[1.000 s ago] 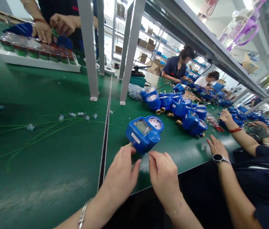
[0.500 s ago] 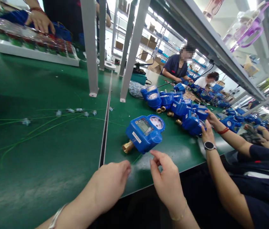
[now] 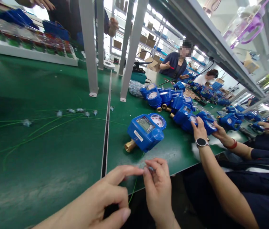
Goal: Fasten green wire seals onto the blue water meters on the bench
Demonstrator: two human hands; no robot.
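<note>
My right hand (image 3: 157, 186) pinches a small clear seal (image 3: 149, 168) at the near table edge. A thin green wire (image 3: 131, 190) hangs down from the seal. My left hand (image 3: 105, 198) has its index fingertip against the same seal, and its other fingers are curled by the wire. Just beyond my fingers a blue water meter (image 3: 146, 130) lies on the green table (image 3: 53, 152). It has a display, a dial and a brass fitting (image 3: 129, 145). Neither hand touches it.
A co-worker's hands (image 3: 199, 128) on the right hold a blue meter (image 3: 207, 122). A pile of blue meters (image 3: 170, 98) lies behind. Loose green wires with seals (image 3: 60, 115) cross the table at left. Metal posts (image 3: 89, 51) and a white tray (image 3: 29, 52) stand farther back.
My hands have drawn back from the blue meter to the table edge and met on a small seal with a green wire. The co-worker picked up a meter from the pile.
</note>
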